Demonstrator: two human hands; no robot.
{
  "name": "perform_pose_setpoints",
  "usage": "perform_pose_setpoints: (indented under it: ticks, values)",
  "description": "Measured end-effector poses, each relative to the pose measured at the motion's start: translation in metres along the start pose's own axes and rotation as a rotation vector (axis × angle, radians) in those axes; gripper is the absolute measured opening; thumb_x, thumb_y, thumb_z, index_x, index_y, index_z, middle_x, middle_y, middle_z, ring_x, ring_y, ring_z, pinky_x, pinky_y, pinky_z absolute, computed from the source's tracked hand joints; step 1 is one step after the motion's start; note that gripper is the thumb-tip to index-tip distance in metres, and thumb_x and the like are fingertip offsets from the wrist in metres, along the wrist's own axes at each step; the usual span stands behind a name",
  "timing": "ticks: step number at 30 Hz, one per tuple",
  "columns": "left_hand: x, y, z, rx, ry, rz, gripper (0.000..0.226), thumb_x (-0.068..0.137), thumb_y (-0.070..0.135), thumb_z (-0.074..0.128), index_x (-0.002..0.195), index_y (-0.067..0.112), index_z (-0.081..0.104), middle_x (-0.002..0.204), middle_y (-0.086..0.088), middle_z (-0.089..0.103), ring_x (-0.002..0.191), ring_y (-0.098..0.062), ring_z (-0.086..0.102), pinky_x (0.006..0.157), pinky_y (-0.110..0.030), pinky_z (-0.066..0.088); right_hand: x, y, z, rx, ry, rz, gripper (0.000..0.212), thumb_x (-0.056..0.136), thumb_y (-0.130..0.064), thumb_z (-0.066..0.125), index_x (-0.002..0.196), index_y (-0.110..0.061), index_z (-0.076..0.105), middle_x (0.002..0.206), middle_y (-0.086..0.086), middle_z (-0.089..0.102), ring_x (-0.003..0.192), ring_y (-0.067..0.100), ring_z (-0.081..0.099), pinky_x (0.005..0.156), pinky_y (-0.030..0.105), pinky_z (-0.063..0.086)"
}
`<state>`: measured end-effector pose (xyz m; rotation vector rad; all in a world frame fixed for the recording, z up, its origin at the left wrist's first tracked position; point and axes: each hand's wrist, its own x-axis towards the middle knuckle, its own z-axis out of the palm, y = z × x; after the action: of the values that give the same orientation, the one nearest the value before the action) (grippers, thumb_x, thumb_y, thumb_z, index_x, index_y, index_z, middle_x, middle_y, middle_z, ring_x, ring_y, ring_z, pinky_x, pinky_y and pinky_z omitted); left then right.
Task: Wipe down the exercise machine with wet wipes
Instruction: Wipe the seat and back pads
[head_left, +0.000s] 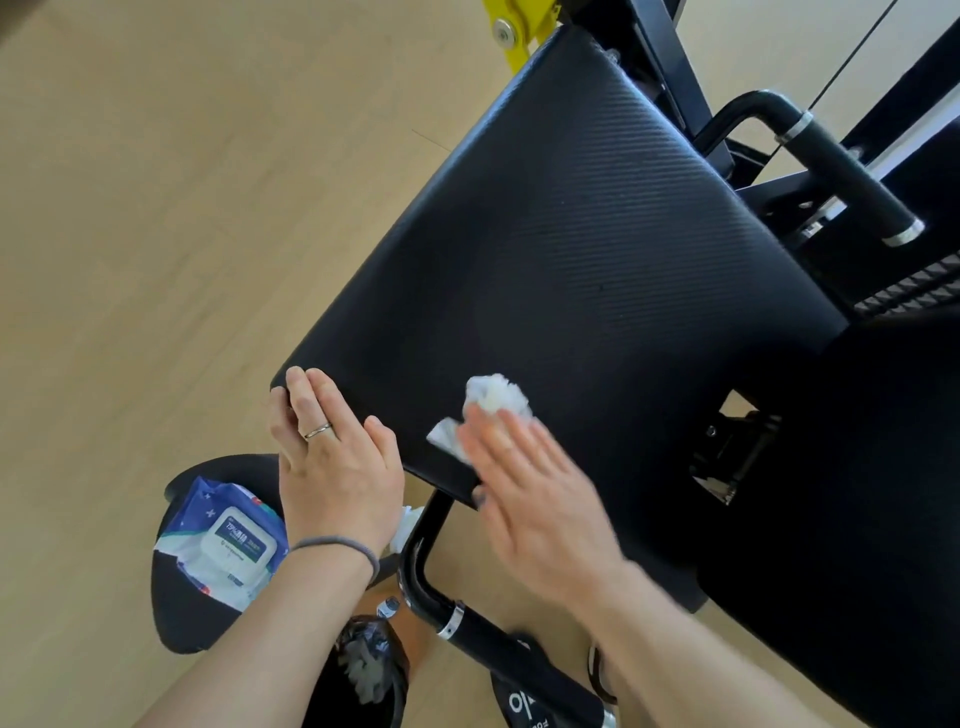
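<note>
We're mid-wipe: right hand (524, 483) spread flat, pressing wipe (491, 402) on seat pad (571, 249) (left hand (332, 457) flat, bracing); next sweep toward 1 o'clock.

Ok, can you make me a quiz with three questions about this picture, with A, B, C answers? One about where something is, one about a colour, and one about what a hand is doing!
1. Where is the wipes pack?
A. on the small black seat
B. on the big pad
C. in the bin

2. What colour is the big pad?
A. red
B. black
C. white

3. What is the right hand doing?
A. hanging free
B. gripping a handle
C. pressing a wipe flat

Answers: 1 A, the pack lies on the small black seat. 2 B, the pad is black all over. 3 C, straight fingers press the white wipe onto the pad.
</note>
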<state>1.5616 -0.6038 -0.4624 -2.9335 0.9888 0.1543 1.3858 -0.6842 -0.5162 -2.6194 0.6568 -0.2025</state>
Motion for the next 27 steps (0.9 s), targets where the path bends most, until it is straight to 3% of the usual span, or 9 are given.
perform_pose_setpoints:
  ticks: [2, 5, 7, 12, 15, 17, 20, 22, 27]
  values:
    - [0.000, 0.000, 0.001, 0.000, 0.006, 0.004, 0.064, 0.099, 0.026, 0.045, 0.150, -0.006, 0.023, 0.156, -0.025, 0.022, 0.141, -0.043, 0.024, 0.093, -0.054, 0.052, 0.026, 0.046, -0.008, -0.093, 0.070, 0.232, 0.062, 0.106, -0.034, 0.022, 0.163, -0.015, 0.005, 0.171, 0.004, 0.006, 0.158, 0.023, 0.004, 0.128, 0.043, 0.008]
    - [0.000, 0.000, 0.002, -0.002, 0.024, 0.012, 0.063, 0.098, 0.025, 0.045, 0.149, -0.006, 0.023, 0.156, -0.025, 0.022, 0.140, -0.044, 0.025, 0.093, -0.054, 0.053, 0.063, 0.103, -0.030, 0.135, 0.222, 0.847, 0.061, 0.108, -0.037, 0.014, 0.163, -0.012, 0.005, 0.171, 0.004, -0.003, 0.157, 0.020, -0.007, 0.128, 0.038, -0.002]
    - [0.001, 0.000, 0.003, -0.004, 0.030, 0.016, 0.063, 0.099, 0.026, 0.044, 0.149, -0.005, 0.022, 0.155, -0.025, 0.022, 0.140, -0.044, 0.025, 0.094, -0.054, 0.052, 0.070, 0.096, -0.027, 0.210, 0.261, 0.950, 0.061, 0.109, -0.036, 0.017, 0.162, -0.007, 0.009, 0.171, 0.010, 0.002, 0.157, 0.024, -0.003, 0.127, 0.038, -0.003]
    - [0.000, -0.001, 0.004, -0.012, 0.028, 0.021, 0.063, 0.099, 0.025, 0.043, 0.149, -0.005, 0.022, 0.156, -0.025, 0.022, 0.141, -0.045, 0.024, 0.095, -0.055, 0.051, 0.000, -0.024, 0.014, 0.105, 0.076, 0.427, 0.061, 0.108, -0.038, 0.016, 0.162, -0.011, 0.007, 0.171, 0.004, -0.001, 0.157, 0.020, -0.007, 0.128, 0.040, 0.001]
    - [0.000, -0.002, 0.004, -0.010, 0.029, 0.031, 0.063, 0.099, 0.026, 0.044, 0.149, -0.005, 0.022, 0.156, -0.025, 0.022, 0.140, -0.045, 0.026, 0.094, -0.055, 0.052, -0.012, -0.009, 0.007, 0.080, 0.047, 0.117, 0.060, 0.107, -0.033, 0.028, 0.163, -0.017, 0.011, 0.171, -0.001, 0.001, 0.158, 0.018, -0.002, 0.128, 0.039, 0.006]
    - [0.000, -0.002, 0.005, -0.006, 0.034, 0.038, 0.063, 0.099, 0.025, 0.044, 0.148, -0.005, 0.022, 0.155, -0.026, 0.023, 0.140, -0.046, 0.027, 0.094, -0.056, 0.052, 0.016, 0.032, -0.005, -0.004, 0.122, 0.249, 0.060, 0.107, -0.033, 0.027, 0.163, -0.016, 0.014, 0.171, 0.001, 0.006, 0.158, 0.019, 0.003, 0.128, 0.039, 0.007]
    - [0.000, -0.001, 0.007, -0.009, 0.040, 0.039, 0.063, 0.098, 0.022, 0.046, 0.148, -0.009, 0.023, 0.153, -0.030, 0.025, 0.138, -0.050, 0.029, 0.094, -0.058, 0.051, 0.083, 0.088, -0.036, 0.227, 0.329, 0.890, 0.059, 0.109, -0.035, 0.017, 0.163, -0.012, 0.009, 0.171, 0.004, 0.003, 0.157, 0.019, -0.004, 0.127, 0.036, -0.003]
    - [0.000, -0.001, 0.008, -0.003, 0.035, 0.040, 0.063, 0.098, 0.022, 0.045, 0.148, -0.009, 0.022, 0.154, -0.030, 0.024, 0.138, -0.050, 0.028, 0.096, -0.058, 0.050, 0.127, 0.088, -0.049, 0.286, 0.388, 1.027, 0.063, 0.106, -0.036, 0.011, 0.161, -0.006, 0.015, 0.169, 0.012, 0.013, 0.157, 0.026, 0.006, 0.127, 0.040, 0.000]
    - [0.002, -0.003, 0.010, -0.015, 0.056, 0.042, 0.063, 0.098, 0.021, 0.047, 0.148, -0.010, 0.023, 0.153, -0.031, 0.025, 0.138, -0.050, 0.028, 0.099, -0.060, 0.047, 0.155, -0.003, -0.023, 0.047, 0.209, 0.193, 0.065, 0.102, -0.034, 0.011, 0.160, -0.009, 0.025, 0.168, 0.011, 0.020, 0.156, 0.028, 0.008, 0.127, 0.044, 0.005]
